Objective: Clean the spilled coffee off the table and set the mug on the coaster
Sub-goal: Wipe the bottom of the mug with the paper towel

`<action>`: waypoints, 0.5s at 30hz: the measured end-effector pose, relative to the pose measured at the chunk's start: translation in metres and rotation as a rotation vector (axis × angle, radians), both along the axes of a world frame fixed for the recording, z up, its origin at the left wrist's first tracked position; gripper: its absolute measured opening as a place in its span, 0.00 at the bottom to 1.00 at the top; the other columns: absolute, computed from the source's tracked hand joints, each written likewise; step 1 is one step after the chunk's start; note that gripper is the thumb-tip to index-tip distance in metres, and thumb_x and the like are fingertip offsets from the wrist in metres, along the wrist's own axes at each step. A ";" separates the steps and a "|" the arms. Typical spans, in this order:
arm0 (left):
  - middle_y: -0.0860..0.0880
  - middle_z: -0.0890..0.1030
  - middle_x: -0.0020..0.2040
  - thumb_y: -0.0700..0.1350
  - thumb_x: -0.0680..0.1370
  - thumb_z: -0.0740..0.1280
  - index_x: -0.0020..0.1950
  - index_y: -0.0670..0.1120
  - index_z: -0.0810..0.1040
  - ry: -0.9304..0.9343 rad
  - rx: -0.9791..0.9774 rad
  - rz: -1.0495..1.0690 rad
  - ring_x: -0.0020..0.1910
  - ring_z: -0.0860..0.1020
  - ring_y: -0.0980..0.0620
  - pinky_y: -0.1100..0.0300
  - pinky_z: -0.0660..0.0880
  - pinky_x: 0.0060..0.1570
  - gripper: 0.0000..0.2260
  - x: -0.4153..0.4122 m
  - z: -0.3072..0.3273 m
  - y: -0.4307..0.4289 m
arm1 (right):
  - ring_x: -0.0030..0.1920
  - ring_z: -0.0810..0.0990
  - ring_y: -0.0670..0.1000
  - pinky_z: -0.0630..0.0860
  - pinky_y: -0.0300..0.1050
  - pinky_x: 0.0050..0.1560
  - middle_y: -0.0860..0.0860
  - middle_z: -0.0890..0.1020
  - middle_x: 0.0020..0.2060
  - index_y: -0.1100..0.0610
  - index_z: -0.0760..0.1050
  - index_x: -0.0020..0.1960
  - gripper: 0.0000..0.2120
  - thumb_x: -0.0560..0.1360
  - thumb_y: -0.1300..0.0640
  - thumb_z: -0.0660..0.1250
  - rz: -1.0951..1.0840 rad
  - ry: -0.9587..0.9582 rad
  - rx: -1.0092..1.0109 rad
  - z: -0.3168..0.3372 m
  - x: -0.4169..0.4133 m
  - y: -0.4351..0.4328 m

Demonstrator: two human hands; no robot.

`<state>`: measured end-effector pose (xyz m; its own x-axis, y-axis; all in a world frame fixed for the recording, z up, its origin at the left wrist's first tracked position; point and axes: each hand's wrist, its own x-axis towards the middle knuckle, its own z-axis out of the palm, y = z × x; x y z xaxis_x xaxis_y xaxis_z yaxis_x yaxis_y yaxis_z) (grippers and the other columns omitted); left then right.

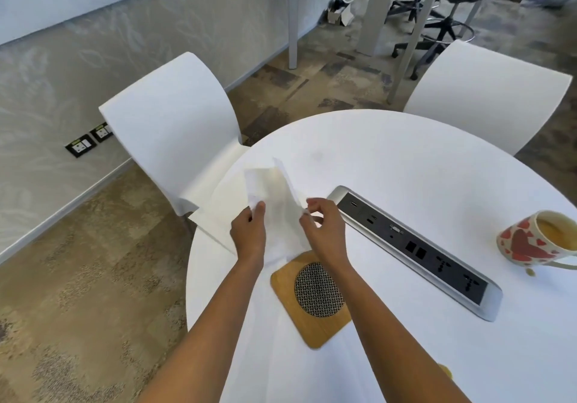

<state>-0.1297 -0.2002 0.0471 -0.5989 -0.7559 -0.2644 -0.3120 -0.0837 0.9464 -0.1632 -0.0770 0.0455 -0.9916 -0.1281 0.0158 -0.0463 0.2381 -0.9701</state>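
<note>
Both hands hold one white paper tissue [276, 202] above the white round table [406, 159]. My left hand [249, 234] pinches its left edge and my right hand [324, 227] pinches its right edge. Just below the hands lies a square wooden coaster [315, 327] with a round woven metal centre. A mug [530, 240] patterned with red hearts stands at the far right with coffee inside. A small coffee spot [530, 272] sits on the table by the mug's base. Another yellowish spot [446, 370] shows beside my right forearm.
A long silver power and data socket strip [418, 249] is set into the table between the coaster and the mug. Two white chairs [175, 140] [487, 96] stand at the far side. Carpeted floor lies to the left, with wall sockets [89, 140] low on the wall.
</note>
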 end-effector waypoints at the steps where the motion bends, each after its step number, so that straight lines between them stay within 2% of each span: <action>1: 0.54 0.60 0.23 0.48 0.77 0.64 0.25 0.50 0.59 0.014 0.032 -0.025 0.27 0.60 0.54 0.59 0.57 0.30 0.22 -0.003 0.006 0.008 | 0.53 0.76 0.41 0.73 0.35 0.53 0.48 0.78 0.50 0.55 0.75 0.52 0.12 0.70 0.63 0.66 0.047 0.032 0.003 0.004 0.003 0.002; 4: 0.55 0.69 0.26 0.48 0.78 0.62 0.26 0.49 0.69 0.083 0.153 -0.093 0.32 0.67 0.52 0.56 0.65 0.36 0.19 -0.008 0.020 0.031 | 0.60 0.72 0.40 0.68 0.31 0.61 0.46 0.79 0.47 0.54 0.69 0.66 0.24 0.71 0.59 0.66 0.188 0.119 0.080 0.011 0.012 0.012; 6: 0.49 0.76 0.34 0.49 0.78 0.60 0.34 0.47 0.75 0.122 0.215 -0.142 0.39 0.74 0.48 0.51 0.72 0.43 0.14 -0.008 0.028 0.045 | 0.64 0.70 0.42 0.67 0.33 0.65 0.49 0.79 0.55 0.52 0.68 0.65 0.21 0.73 0.52 0.65 0.237 0.134 0.084 0.015 0.015 0.020; 8: 0.47 0.80 0.41 0.50 0.79 0.58 0.41 0.46 0.78 0.146 0.268 -0.192 0.45 0.79 0.46 0.49 0.75 0.50 0.14 -0.008 0.034 0.059 | 0.70 0.64 0.41 0.63 0.40 0.70 0.49 0.74 0.66 0.53 0.72 0.59 0.15 0.76 0.46 0.62 0.256 0.155 0.136 0.017 0.018 0.030; 10: 0.49 0.84 0.43 0.53 0.81 0.55 0.45 0.47 0.80 0.174 0.316 -0.240 0.49 0.82 0.47 0.53 0.78 0.48 0.17 -0.008 0.040 0.073 | 0.72 0.60 0.38 0.60 0.40 0.71 0.47 0.68 0.71 0.57 0.73 0.61 0.22 0.77 0.42 0.58 0.256 0.158 0.175 0.019 0.019 0.040; 12: 0.49 0.85 0.41 0.58 0.81 0.50 0.46 0.48 0.82 0.198 0.322 -0.296 0.47 0.83 0.49 0.57 0.77 0.44 0.24 -0.007 0.045 0.090 | 0.70 0.62 0.38 0.62 0.40 0.70 0.46 0.69 0.70 0.56 0.72 0.63 0.24 0.77 0.40 0.55 0.205 0.131 0.120 0.025 0.020 0.054; 15: 0.46 0.84 0.49 0.64 0.79 0.44 0.53 0.46 0.82 0.215 0.293 -0.384 0.51 0.81 0.50 0.57 0.77 0.52 0.32 -0.004 0.050 0.118 | 0.62 0.73 0.40 0.73 0.41 0.62 0.44 0.75 0.61 0.43 0.70 0.55 0.12 0.75 0.40 0.62 0.091 0.065 -0.086 0.037 0.019 0.076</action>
<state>-0.1341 -0.0819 0.0976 -0.8824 -0.3838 -0.2723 -0.1737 -0.2721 0.9465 -0.1443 -0.0010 0.0823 -0.9725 -0.2128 0.0945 -0.1274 0.1465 -0.9810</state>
